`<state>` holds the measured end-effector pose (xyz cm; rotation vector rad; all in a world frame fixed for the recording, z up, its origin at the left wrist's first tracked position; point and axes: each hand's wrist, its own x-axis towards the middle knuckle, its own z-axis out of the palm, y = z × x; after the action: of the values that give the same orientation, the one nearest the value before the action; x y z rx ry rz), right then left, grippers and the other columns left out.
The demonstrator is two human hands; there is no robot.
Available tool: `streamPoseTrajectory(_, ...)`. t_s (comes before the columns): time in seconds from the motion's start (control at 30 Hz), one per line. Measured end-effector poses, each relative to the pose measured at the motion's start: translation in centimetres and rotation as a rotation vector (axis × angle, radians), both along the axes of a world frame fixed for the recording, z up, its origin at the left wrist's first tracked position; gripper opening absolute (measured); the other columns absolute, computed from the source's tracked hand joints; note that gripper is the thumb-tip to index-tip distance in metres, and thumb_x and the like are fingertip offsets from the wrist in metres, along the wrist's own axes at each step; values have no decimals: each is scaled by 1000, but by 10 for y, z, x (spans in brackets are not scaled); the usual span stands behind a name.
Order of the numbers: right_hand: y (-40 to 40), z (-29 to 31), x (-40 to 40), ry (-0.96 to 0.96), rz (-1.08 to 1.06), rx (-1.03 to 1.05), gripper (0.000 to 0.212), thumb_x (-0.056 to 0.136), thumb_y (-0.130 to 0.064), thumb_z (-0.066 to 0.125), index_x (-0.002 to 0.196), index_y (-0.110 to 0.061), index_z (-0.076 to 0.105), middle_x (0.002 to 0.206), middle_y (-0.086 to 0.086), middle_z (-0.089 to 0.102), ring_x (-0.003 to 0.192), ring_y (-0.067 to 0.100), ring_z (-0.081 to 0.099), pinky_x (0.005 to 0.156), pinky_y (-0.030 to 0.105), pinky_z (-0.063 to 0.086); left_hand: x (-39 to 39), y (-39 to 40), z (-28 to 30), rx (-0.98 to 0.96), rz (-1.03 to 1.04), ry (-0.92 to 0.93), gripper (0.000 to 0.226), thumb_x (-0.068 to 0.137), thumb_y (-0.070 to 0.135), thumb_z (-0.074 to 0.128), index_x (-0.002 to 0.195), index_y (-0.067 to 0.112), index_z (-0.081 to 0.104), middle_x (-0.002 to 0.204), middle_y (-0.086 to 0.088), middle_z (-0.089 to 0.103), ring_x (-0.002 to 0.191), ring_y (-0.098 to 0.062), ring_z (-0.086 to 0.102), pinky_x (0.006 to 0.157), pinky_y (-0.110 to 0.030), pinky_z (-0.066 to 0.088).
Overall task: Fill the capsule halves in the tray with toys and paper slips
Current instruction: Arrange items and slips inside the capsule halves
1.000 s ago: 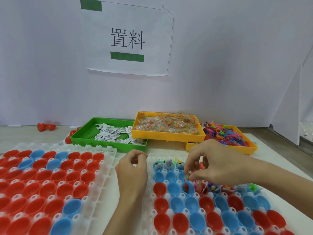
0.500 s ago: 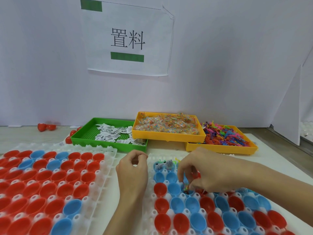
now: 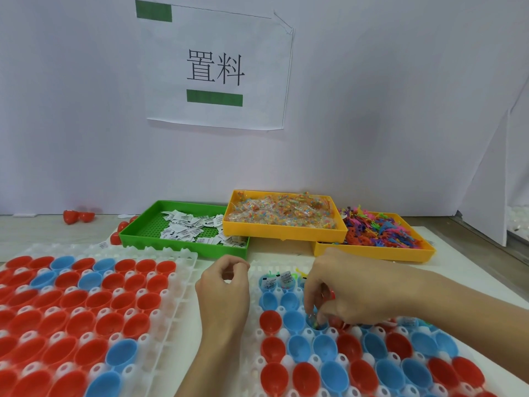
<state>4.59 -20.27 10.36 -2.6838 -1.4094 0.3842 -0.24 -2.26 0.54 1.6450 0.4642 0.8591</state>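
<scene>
Two hands work over the near tray. On the right hand [image 3: 355, 290] the fingertips [image 3: 313, 318] are bunched together and point down into a blue capsule half [image 3: 316, 325] in the third row of the white capsule tray [image 3: 254, 365]; small bits of colour show under them, but whether the tips pinch the toy or have let it go cannot be told. The left hand [image 3: 223, 293] rests on its wrist at the left edge of the same tray, fingers curled inward with thumb and forefinger tips close together near the top; what they hold, if anything, is too small to make out.

Around the right hand, the tray holds red and blue halves, open side up. The far row shows filled halves [image 3: 282, 280] with folded paper slips and coloured toys standing out of them; the rows nearer the camera look bare inside. A second white tray [image 3: 183, 285] lies just to the left, set mostly with red halves and a few blue.

Behind the trays stand three bins: a green bin [image 3: 183, 245] with loose paper slips [image 3: 186, 227], a yellow bin [image 3: 283, 234] with small clear bags of coloured beads, and beside it, partly beneath, another yellow bin [image 3: 375, 252] heaped with coloured toy figures [image 3: 378, 227]. Loose red halves [image 3: 77, 216] lie at the far left by the wall. A paper sign [image 3: 214, 67] with two characters hangs on the white wall.
</scene>
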Motion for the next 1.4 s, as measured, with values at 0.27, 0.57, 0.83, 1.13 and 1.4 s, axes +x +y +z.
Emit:
streamPoseTrajectory(0.27,0,-2,-3,-137,30,-12,14,93,-25,66,106,-31,70,88,-19,60,80,0,50,78,33,55,0,-1,1,5,-1,-5,29,84,2,56,64,19,68,66,13,67,69,-3,59,59,-7,41)
streamPoseTrajectory(0.57,38,27,27,-112,21,303,10,93,-32,66,90,-30,75,79,-19,70,77,2,63,76,25,51,1,-1,0,21,-4,2,28,84,2,57,63,19,67,67,12,66,70,-3,58,59,-9,42)
streamPoseTrajectory(0.83,191,3,76,-184,-13,276,12,91,-14,63,100,-18,71,105,6,68,96,22,66,87,34,53,2,2,-4,-66,10,-20,31,84,2,52,64,21,64,67,7,65,68,-8,59,59,-14,43)
streamPoseTrajectory(1.13,237,-30,94,-317,-124,4,24,87,-11,66,109,-19,66,112,7,64,114,29,57,108,56,23,4,2,-3,-54,3,-28,34,84,-2,50,63,21,64,63,8,64,62,-5,57,54,-12,39)
streamPoseTrajectory(1.4,235,-30,95,-240,-157,-10,13,78,-6,68,89,-14,66,91,4,63,103,27,54,94,47,24,3,1,-2,-46,1,-16,33,84,1,51,62,22,63,63,9,64,65,-5,58,55,-11,39)
